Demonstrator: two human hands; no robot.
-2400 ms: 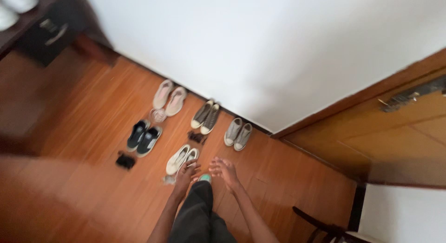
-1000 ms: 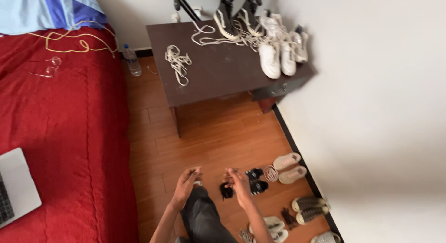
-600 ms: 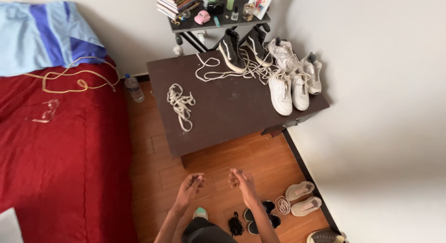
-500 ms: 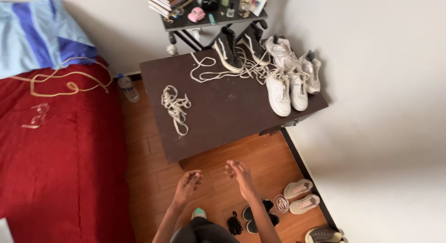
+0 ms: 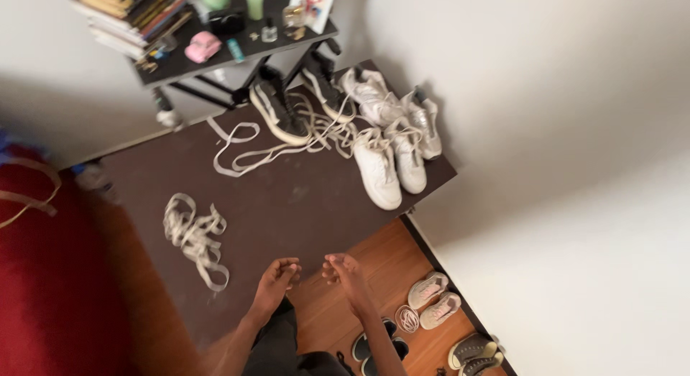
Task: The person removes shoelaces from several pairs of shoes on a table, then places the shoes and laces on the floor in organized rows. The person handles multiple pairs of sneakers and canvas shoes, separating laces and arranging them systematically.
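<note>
We hold both hands empty, left hand (image 5: 277, 275) & right hand (image 5: 343, 270), over dark table (image 5: 287, 203) edge; loose laces (image 5: 190, 232) nearby.

dark brown table (image 5: 302, 203), cream shoelaces (image 5: 192, 236), white sneakers (image 5: 388, 164), black white-soled sneakers (image 5: 277, 114), red bedspread (image 5: 43, 290), pink toy car (image 5: 202, 45)

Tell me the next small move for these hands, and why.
Probably reach the left hand forward and left to the loose bundle of laces on the dark table. Both hands look empty, the right hand too, and that bundle seems the nearest loose thing; the white shoes lie farther off.
</note>
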